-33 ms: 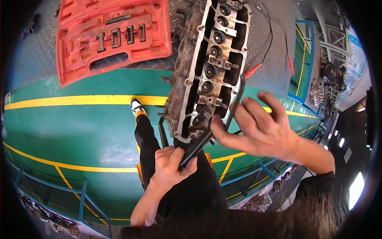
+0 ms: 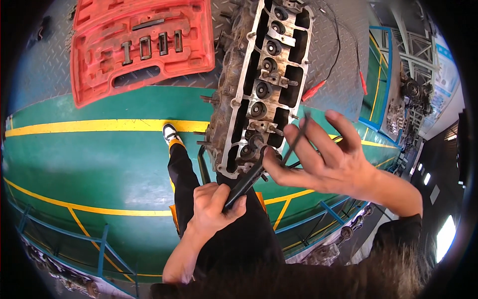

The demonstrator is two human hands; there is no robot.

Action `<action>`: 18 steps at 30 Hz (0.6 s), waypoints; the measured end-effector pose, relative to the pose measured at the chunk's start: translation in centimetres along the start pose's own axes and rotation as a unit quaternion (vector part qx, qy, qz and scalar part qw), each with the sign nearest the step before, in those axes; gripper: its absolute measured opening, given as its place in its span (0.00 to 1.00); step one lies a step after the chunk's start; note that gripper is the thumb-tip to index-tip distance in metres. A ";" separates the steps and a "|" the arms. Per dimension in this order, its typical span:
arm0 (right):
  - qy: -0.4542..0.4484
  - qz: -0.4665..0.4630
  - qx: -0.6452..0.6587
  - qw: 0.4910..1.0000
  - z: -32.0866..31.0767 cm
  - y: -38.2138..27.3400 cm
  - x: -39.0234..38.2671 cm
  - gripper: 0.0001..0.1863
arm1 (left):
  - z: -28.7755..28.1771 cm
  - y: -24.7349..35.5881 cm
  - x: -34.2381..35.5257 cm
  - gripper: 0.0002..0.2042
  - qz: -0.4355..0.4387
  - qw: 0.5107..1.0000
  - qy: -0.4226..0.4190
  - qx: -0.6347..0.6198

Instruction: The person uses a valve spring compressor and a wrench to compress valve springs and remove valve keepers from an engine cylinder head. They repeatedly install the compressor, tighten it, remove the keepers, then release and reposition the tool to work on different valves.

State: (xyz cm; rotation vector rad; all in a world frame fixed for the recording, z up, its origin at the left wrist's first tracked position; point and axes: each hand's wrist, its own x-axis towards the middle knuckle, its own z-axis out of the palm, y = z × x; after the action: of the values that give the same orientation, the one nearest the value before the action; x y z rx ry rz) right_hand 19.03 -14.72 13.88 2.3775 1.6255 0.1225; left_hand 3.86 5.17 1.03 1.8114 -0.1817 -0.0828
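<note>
A long metal cylinder head (image 2: 270,62) with a row of valve springs runs from the top middle toward me. My left hand (image 2: 214,209) is closed around the thick black bar of a tool (image 2: 245,184) that reaches a metal piece (image 2: 257,142) at the head's near end. My right hand (image 2: 326,159), fingers curved and partly spread, grips a thin black rod (image 2: 298,137) of the tool, with the thumb by the near end of the head. Part of the rod is hidden by the fingers.
A red tool case (image 2: 139,79) with metal pieces lies on a diamond-plate bench (image 2: 42,84). Wires with red clips (image 2: 312,90) are right of the head. Below are a green floor (image 2: 99,159) with yellow lines and blue rails (image 2: 104,239). Engine parts (image 2: 413,89) stand far right.
The upper end of the thin black rod has swung slightly down and right, and my right hand's fingers have shifted a little with it. My left hand is nearly still.
</note>
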 end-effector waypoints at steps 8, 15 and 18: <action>0.001 -0.097 -0.078 0.992 0.1 1.2 0.4 0.21 | 0.1 -0.1 -0.3 0.20 0.003 1.000 0.015 0.026; -0.050 -0.223 0.141 0.963 1.5 3.7 2.4 0.20 | 0.2 -0.1 -0.5 0.19 -0.003 1.000 0.020 0.021; -0.062 -0.266 0.187 0.943 0.5 4.7 2.7 0.22 | 0.2 -0.3 -0.5 0.20 0.009 1.000 0.023 0.010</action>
State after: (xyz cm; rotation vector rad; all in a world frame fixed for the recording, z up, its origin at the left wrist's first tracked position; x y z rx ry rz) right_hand 24.34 -13.90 14.45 2.0217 2.3206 -0.4667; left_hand 3.40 5.15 0.71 1.8289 -0.1666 -0.0253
